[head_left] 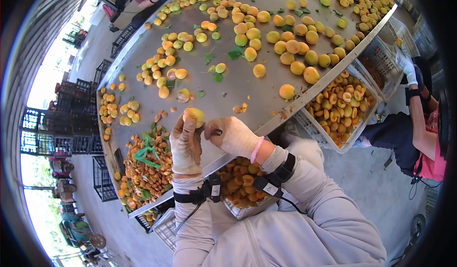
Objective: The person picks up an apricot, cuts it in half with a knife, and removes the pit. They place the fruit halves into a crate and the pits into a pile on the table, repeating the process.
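My left hand [185,147], in a stained pale glove, pinches a yellow apricot [194,116] at its fingertips above the metal table [228,88]. Beside it my right hand [237,136], gloved with a pink band at the wrist, has its fingers curled closed; what they hold, if anything, is hidden. Just beyond the hands lie a damaged apricot [183,95] and small orange fruit scraps [240,108]. Below my right wrist a crate of halved apricots [240,179] is partly covered by my arms.
Whole apricots [297,43] spread over the table with green leaves [235,53]. At left lies a heap of pits [150,164] with a green strip. A white crate of halves [340,107] stands at right near a seated co-worker [419,129]. Black crates [71,117] are stacked at far left.
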A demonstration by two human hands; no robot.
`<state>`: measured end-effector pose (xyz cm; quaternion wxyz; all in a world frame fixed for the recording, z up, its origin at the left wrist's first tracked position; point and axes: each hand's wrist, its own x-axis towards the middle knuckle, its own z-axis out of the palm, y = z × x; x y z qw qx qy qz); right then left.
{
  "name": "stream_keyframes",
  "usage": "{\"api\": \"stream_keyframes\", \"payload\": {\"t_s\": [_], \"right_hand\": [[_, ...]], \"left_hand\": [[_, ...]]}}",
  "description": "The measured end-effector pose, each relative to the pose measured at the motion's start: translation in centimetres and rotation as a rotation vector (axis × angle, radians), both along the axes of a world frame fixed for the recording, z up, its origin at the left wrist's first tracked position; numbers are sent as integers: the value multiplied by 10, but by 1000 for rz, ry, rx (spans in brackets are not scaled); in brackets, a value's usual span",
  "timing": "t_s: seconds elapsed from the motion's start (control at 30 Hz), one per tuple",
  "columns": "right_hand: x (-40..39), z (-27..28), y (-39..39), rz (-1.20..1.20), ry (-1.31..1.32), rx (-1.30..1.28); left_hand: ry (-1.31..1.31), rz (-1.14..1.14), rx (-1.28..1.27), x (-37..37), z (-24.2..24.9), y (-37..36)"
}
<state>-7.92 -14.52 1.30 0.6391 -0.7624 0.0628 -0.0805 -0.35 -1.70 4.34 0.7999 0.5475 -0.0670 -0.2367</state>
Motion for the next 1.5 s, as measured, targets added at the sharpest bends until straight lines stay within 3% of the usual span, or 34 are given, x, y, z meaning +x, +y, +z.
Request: {"api": "stream_keyframes", "payload": {"t_s": [0.23, 0.33, 0.43, 0.6, 0.9, 1.0, 1.03, 1.13, 1.23, 1.33, 1.43, 1.5], "right_hand": [[2, -4, 14, -173, -27, -248], [-1, 0, 9, -131, 25, -241], [0, -5, 9, 1, -65, -49], [-1, -4, 12, 6, -33, -42], [4, -12, 13, 46, 33, 0], [9, -19, 17, 49, 63, -100], [11, -20, 17, 51, 74, -165], [9, -13, 11, 337, 197, 289], [0, -5, 0, 641, 210, 781], [0, 6, 2, 537, 331, 592], [-1, 16, -5, 389, 224, 268], [-6, 28, -21, 173, 207, 507]], "left_hand": [[-85, 38, -11, -1, -4, 1], [-70, 19, -7, 0, -4, 4], [-19, 9, -46, 1, -4, 5], [122, -2, -163, -5, -4, 5], [-268, 62, 190, -22, 21, -4], [-752, 94, 627, -20, 6, -3], [-619, 94, 583, -20, 3, 0], [-228, 20, 376, -19, 13, 9], [-34, -38, 226, -17, 24, 14], [39, -58, 138, -12, 18, 21], [4, 66, -55, 0, 4, 32], [-121, 120, -64, 10, 3, 42]]}}
